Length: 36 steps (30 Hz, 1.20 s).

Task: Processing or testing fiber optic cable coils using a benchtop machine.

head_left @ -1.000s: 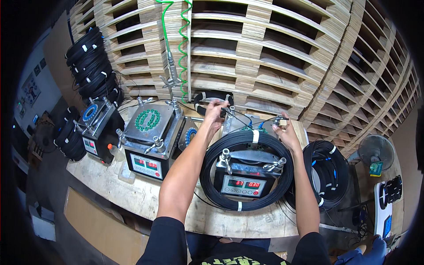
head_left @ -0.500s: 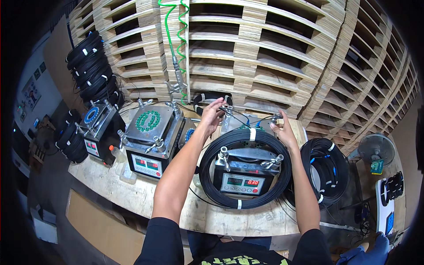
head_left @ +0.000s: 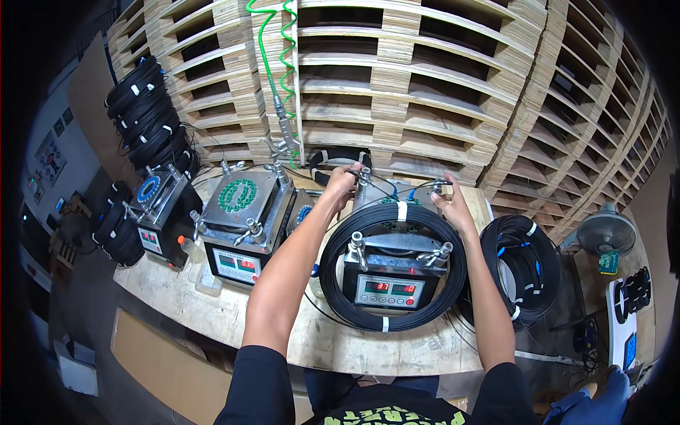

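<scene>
A coil of black cable [head_left: 338, 301], tied with white bands, leans around a polishing machine [head_left: 388, 292] with a lit digital panel. At the machine's back left corner, my left hand [head_left: 341, 185] has its fingers curled on a metal wing nut [head_left: 364, 174]. My right hand [head_left: 455, 207] holds its thumb and index finger about the back right wing nut [head_left: 440, 187]. Thin black leads with blue connectors [head_left: 412, 196] run to the plate between my hands. Two front wing nuts stand on posts, one at the left [head_left: 358, 244], untouched.
Left of me stand a second machine [head_left: 237, 219] with green holders and a smaller one [head_left: 159, 212]. More cable coils lie at the right [head_left: 524, 262] and in a tall stack [head_left: 145, 106]. Wooden pallets [head_left: 425, 85] rise behind the bench. A green air hose [head_left: 287, 85] hangs down.
My left hand has come down slightly and its fingers have closed in at the back left wing nut. My right hand stays at its corner. The machine panels' lit readings have changed.
</scene>
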Each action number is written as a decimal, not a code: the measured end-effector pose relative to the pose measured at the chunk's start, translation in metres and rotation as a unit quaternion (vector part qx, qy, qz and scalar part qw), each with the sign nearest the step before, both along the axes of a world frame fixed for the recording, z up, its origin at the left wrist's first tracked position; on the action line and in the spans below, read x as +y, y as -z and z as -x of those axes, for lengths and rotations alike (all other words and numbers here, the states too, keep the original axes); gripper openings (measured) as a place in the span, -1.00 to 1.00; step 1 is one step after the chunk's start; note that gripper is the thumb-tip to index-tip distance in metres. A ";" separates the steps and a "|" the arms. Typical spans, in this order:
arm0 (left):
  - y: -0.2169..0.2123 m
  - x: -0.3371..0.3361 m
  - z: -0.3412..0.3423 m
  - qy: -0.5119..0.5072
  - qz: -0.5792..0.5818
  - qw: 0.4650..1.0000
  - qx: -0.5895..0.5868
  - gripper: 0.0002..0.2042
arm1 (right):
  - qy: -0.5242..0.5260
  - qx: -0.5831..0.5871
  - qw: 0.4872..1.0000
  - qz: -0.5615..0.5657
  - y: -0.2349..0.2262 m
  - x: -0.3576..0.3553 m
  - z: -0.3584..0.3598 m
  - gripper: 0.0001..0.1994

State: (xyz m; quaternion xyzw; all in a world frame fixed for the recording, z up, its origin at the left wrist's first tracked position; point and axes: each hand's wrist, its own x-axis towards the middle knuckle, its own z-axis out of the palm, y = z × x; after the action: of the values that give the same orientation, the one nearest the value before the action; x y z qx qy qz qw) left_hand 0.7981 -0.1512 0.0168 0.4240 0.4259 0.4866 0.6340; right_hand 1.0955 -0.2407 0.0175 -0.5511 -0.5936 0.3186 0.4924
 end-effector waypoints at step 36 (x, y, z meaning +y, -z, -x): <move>0.016 -0.236 0.023 -0.229 -0.440 0.829 0.257 -0.83 | 0.003 0.025 0.999 0.021 0.009 0.007 -0.005 -0.26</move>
State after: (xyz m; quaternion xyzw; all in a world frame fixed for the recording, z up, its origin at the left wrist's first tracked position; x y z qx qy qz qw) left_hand 0.7752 -0.3868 0.0009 0.6580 0.3996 0.6271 0.1183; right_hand 1.1009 -0.2332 0.0080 -0.5547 -0.5728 0.3435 0.4962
